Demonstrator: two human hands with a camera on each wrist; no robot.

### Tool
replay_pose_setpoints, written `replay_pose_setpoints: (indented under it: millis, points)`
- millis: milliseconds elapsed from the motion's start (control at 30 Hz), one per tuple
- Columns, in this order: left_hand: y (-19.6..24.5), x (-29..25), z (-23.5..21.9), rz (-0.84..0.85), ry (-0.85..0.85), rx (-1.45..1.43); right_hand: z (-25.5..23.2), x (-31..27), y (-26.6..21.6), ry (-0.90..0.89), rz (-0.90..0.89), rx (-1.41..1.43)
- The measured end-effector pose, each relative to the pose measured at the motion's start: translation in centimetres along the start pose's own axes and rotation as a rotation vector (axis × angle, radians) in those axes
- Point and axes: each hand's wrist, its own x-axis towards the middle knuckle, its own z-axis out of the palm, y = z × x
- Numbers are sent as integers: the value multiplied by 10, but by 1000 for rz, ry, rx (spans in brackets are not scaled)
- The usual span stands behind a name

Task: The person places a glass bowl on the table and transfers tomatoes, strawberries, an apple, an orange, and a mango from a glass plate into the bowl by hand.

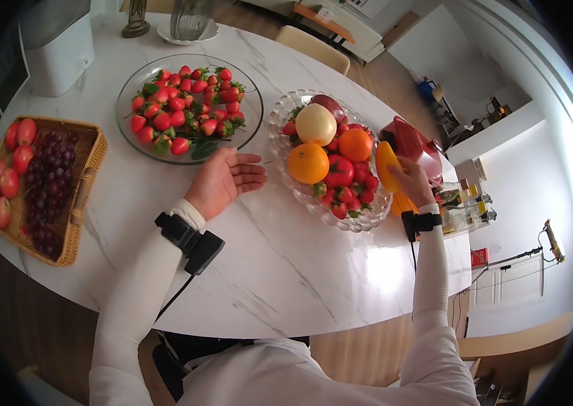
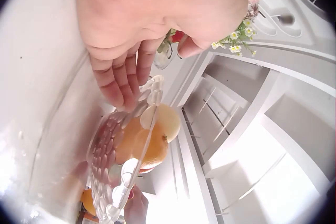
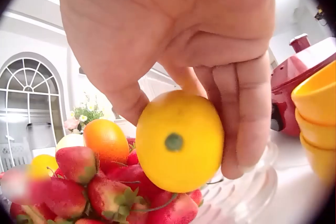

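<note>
A yellow fruit (image 1: 385, 166) is gripped by the right hand (image 1: 412, 181) over the right-hand side of a clear beaded bowl (image 1: 366, 220), which is set toward the right end of the table (image 1: 259, 271). The fruit is pinched between the thumb and the fingers. In the right wrist view it is seen directly below the palm, with the green spot on its end turned toward the camera; in the head view it is held at the fingertips, on their left. Whether the bowl's rim is touched by it cannot be told.

In the bowl, an orange (image 1: 308, 164), a second orange (image 1: 355, 145) and a pale round fruit (image 1: 315, 124) are heaped on strawberries (image 1: 339, 211). Just beyond the right hand, toward the table's right edge, stacked yellow cups (image 3: 317, 124) and a red appliance (image 1: 408, 145) are seen.

The left hand (image 1: 225, 179) is held between the bowl and a glass plate (image 1: 251, 108), its fingers loosely extended toward the bowl. On the plate, nearer the table's far edge, small red berries (image 1: 177, 103) are spread. By the left edge, dark grapes (image 1: 50, 183) and red fruits (image 1: 9, 183) are held in a wicker basket (image 1: 97, 152).
</note>
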Motion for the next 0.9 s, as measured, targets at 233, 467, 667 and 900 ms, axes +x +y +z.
replay_pose_setpoints:
  millis: [233, 467, 667, 900]
  points:
    - [-2, 2, -3, -3, -7, -15, 0, -14, -36, -92, 8, -5]
    - [-1, 1, -2, 1, -9, -14, 1, -6, -28, 10, -86, 40]
    - [-1, 1, -1, -4, -4, -12, 5, 0, -57, 49, -194, 89]
    - [-2, 2, -2, -3, -1, -18, 14, 13, -64, 7, -85, 89]
